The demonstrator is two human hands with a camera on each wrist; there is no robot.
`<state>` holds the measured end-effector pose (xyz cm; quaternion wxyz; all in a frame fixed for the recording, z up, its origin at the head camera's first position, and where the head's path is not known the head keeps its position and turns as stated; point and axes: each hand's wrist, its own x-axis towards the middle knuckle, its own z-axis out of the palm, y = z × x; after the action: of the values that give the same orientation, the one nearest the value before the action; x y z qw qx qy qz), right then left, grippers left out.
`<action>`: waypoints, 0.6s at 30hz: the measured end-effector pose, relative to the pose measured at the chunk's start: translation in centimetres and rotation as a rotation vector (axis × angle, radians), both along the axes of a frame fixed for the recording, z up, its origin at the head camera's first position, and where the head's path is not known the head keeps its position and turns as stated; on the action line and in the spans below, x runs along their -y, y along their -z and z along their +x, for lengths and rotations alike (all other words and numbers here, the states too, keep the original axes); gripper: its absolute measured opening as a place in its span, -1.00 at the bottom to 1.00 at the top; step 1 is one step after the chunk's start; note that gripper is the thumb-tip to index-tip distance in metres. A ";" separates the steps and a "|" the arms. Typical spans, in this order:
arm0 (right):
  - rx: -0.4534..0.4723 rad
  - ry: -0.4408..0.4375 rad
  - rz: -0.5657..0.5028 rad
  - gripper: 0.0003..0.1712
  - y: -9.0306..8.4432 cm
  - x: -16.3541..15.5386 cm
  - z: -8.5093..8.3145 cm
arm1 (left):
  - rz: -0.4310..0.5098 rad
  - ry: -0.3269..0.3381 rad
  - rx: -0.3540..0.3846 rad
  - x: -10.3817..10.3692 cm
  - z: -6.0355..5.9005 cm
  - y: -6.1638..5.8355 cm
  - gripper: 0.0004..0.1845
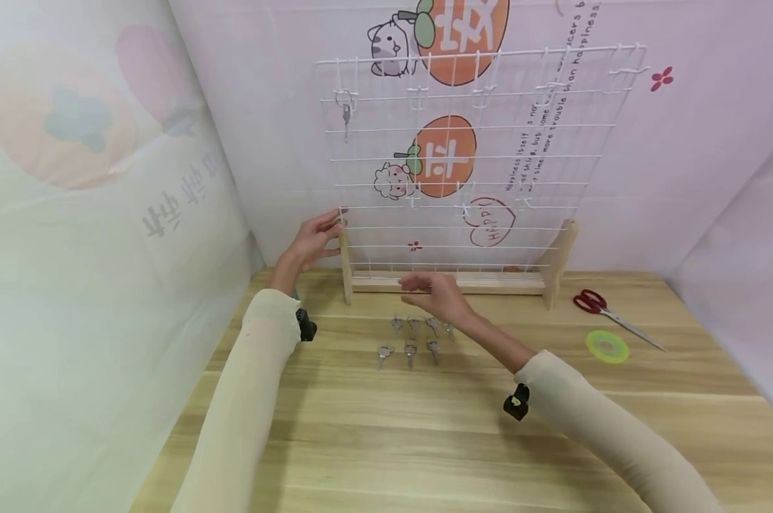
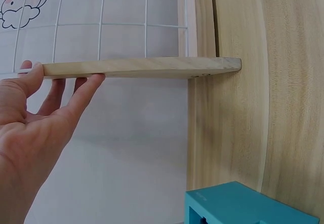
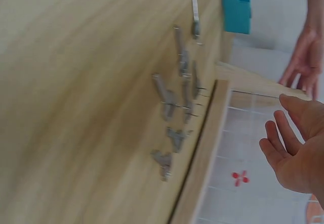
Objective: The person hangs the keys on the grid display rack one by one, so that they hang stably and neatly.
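Only part of the rightmost key [image 1: 449,329] in the back row shows past the right hand [image 1: 446,298] in the head view, and the right wrist view blurs all the loose keys [image 1: 410,350], so their outlines are hard to make out. A teal box [image 2: 238,201] is cut off by the edge of the left wrist view and almost wholly covered by the left sleeve [image 1: 241,377] in the head view. The topmost orange print [image 1: 453,68] runs out of frame, and what the green-yellow disc [image 1: 607,336] is, I cannot tell. It lies near red-handled scissors [image 1: 610,314] on a pale wooden table [image 1: 335,427], with printed white cloth [image 1: 264,142] behind and at both sides. At the back stands the rack [image 1: 508,283], a white wire grid on wooden supports, with a hanging key [image 1: 346,112] at its upper left. The left hand [image 1: 314,241] clasps its left support between thumb and fingers. Well apart from it, the right hand is raised before the grid, fingers loosely bent and away from the thumb. Seven loose keys lie in two rows before the rack, below the right hand and to the right of the left.
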<state>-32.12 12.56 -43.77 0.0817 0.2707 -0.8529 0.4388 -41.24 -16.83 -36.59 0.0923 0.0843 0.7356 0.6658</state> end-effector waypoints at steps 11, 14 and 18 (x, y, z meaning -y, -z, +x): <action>-0.003 0.003 0.124 -0.71 4.2 0.7 -0.8 | -0.004 -0.007 -0.002 0.0 0.1 -0.2 -0.48; -0.002 0.000 0.149 -0.74 5.0 1.1 -1.2 | 0.002 -0.008 0.004 -0.1 0.2 -0.1 -0.47; 0.031 0.006 0.194 -0.78 5.3 1.7 -1.5 | 0.006 -0.006 -0.005 0.0 0.2 0.0 -0.48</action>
<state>-33.63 10.86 -49.03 0.0434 0.2680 -0.8934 0.3581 -41.02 -16.79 -36.54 0.0885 0.0841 0.7340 0.6681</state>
